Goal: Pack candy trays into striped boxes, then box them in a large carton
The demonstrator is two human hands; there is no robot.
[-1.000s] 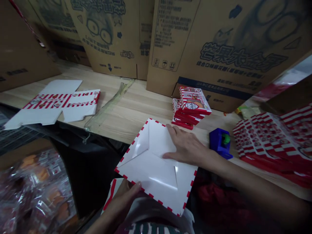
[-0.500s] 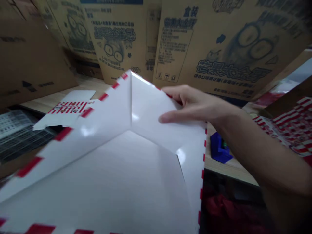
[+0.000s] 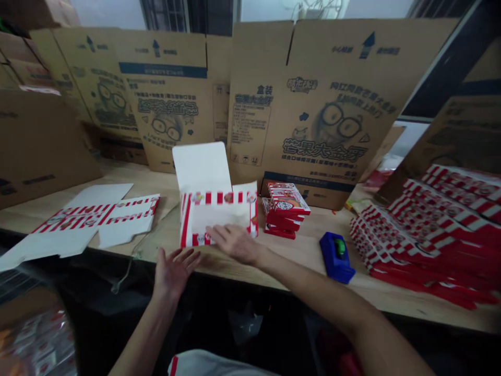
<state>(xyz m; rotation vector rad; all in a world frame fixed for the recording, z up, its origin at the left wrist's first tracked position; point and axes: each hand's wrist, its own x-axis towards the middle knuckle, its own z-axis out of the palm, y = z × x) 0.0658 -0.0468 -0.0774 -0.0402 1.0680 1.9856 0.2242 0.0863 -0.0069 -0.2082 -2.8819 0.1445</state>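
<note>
A red-and-white striped cardboard box stands at the table's front edge, its white lid flap raised at the back. My right hand grips the box's front wall, the fingers reaching over it; the thumb is hidden. Just left of it and lower down, my left hand is open, palm up and fingers spread, holding nothing. The inside of the box shows only as a pale surface, so its contents cannot be made out.
Flat striped carton blanks lie on the left. Right of the box are a small stack of printed packs, a blue tape dispenser and a tall pile of striped boxes. Large brown cartons line the back.
The box, held up close with its white inside facing me, has moved away and down to the table. My right hand has shifted to its front wall. My left hand has come into view.
</note>
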